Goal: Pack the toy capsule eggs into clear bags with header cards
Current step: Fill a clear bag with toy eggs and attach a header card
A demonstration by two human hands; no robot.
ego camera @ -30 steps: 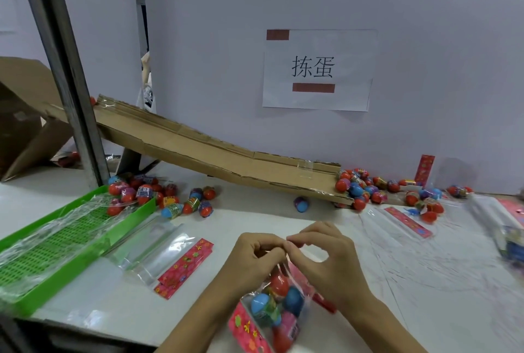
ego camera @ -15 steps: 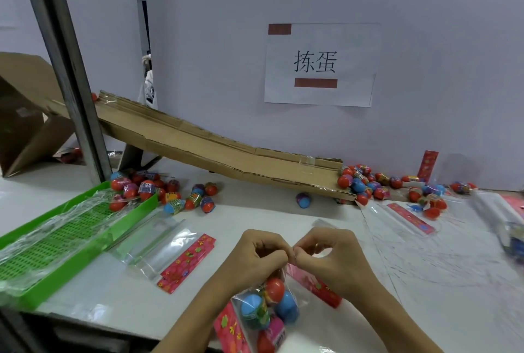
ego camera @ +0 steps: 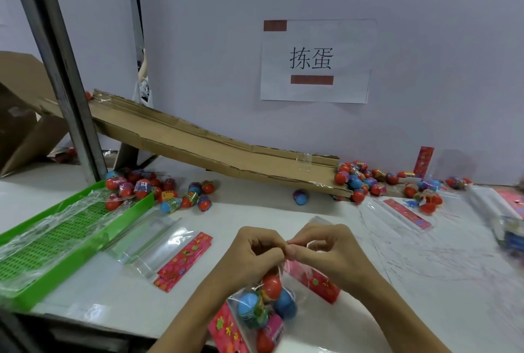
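- Two hands meet near the table's front edge: the left hand and the right hand each pinch the top of a clear bag, fingertips touching; the exact grip on the film is hard to make out behind the curled fingers.
- The bag hangs below the hands with red and blue capsule eggs inside; its lower end is cut off by the frame, so the count is unclear.
- A pink header card lies under the right wrist, partly hidden.
- Loose eggs pile at the foot of the cardboard ramp by the back edge; another cluster sits beside the green tray at the left edge.
- Empty bags with cards lie between tray and hands.
- The right edge is blurred.
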